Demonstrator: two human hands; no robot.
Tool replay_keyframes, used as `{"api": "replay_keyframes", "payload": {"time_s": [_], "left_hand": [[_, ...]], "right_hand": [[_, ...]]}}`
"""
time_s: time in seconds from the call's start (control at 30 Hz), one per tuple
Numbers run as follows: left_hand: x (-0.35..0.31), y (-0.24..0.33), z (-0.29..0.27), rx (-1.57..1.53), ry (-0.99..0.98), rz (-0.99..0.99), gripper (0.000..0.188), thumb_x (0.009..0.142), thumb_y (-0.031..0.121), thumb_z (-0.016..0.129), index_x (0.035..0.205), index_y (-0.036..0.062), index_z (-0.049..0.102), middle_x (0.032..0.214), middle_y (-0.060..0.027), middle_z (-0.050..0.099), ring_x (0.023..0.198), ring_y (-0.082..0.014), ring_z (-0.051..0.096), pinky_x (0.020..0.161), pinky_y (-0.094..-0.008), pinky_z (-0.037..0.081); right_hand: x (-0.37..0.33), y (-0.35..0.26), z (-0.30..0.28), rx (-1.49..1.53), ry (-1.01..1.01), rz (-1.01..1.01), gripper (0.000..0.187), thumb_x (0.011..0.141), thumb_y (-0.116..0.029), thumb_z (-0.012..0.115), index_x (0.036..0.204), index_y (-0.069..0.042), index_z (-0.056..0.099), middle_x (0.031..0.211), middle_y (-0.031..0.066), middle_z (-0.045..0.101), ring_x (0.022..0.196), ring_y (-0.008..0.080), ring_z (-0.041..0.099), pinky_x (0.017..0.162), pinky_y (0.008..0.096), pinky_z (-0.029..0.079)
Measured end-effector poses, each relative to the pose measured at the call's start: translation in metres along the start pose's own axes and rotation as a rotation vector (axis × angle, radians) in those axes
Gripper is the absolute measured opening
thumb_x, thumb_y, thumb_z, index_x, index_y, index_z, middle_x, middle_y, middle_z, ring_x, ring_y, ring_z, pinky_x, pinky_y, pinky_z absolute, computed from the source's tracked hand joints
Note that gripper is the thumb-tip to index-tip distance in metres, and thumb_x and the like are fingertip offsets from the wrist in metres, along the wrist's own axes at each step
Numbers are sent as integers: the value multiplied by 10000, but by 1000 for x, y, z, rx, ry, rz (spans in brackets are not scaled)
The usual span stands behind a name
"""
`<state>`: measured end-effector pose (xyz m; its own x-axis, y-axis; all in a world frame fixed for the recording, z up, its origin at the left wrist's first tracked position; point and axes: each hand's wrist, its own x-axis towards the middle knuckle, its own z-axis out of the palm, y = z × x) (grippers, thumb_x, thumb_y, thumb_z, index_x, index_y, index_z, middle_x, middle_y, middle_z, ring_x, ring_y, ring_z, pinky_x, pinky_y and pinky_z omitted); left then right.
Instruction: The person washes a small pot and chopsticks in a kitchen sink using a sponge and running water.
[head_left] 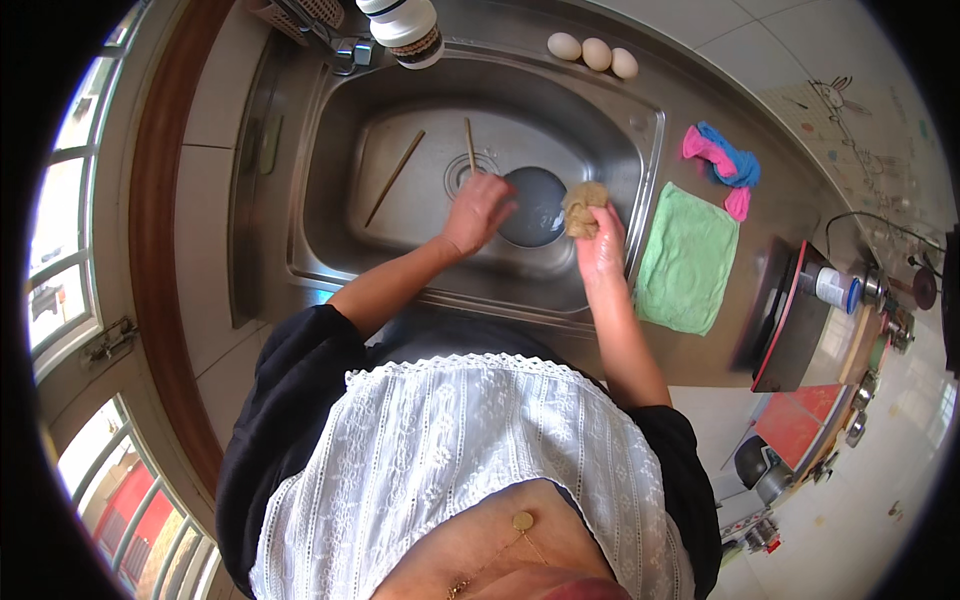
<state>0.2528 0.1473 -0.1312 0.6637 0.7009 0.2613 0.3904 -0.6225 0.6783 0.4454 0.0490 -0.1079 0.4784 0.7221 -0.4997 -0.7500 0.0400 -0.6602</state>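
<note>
In the metal sink (335, 225), my left hand (478, 215) is over the drain, its fingers bent and smeared by motion. A thin brown chopstick (469, 140) runs up to this hand; whether my fingers grip it I cannot tell. Another chopstick (395, 178) lies slanted on the sink floor to the left. My right hand (602, 245), wet, is closed around a crumpled tan scrubbing pad (583, 208) near the sink's right side. Between my hands, a dark grey round dish-like thing (535, 208) rests on the sink floor.
Three eggs (596, 54) sit behind the sink. A white bottle (405, 30) stands near the faucet (352, 55). To the right are a green cloth (689, 258) and a pink and blue cloth (722, 165). Farther right is a dark, red-edged panel (790, 320).
</note>
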Motion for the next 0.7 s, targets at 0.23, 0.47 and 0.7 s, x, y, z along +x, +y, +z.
{"api": "replay_keyframes", "payload": {"time_s": [0.23, 0.47, 0.7], "left_hand": [[-32, 18, 54, 229, -635, 141, 253, 831, 216, 565, 1011, 39, 559, 930, -149, 626, 881, -318, 605, 731, -406, 496], [-26, 20, 62, 227, -695, 62, 201, 816, 68, 470, 999, 32, 545, 783, -161, 653, 720, -369, 641, 623, -453, 502], [1, 18, 22, 79, -574, -65, 159, 892, 192, 492, 906, 47, 557, 777, -202, 629, 736, -394, 608, 646, -474, 480]], "right_hand": [[-30, -13, -7, -226, 74, -52, 386, 791, -62, 518, 1167, 23, 528, 1089, 85, 557, 1001, 169, 533, 883, 288, 424], [-42, -2, -17, -365, 59, -89, 419, 812, -84, 500, 1214, 33, 501, 1235, 96, 503, 1115, 173, 484, 982, 287, 353], [-37, 11, -7, -530, 52, -132, 383, 860, -103, 486, 1220, 23, 517, 1448, 110, 300, 1256, 194, 394, 1020, 303, 330]]}}
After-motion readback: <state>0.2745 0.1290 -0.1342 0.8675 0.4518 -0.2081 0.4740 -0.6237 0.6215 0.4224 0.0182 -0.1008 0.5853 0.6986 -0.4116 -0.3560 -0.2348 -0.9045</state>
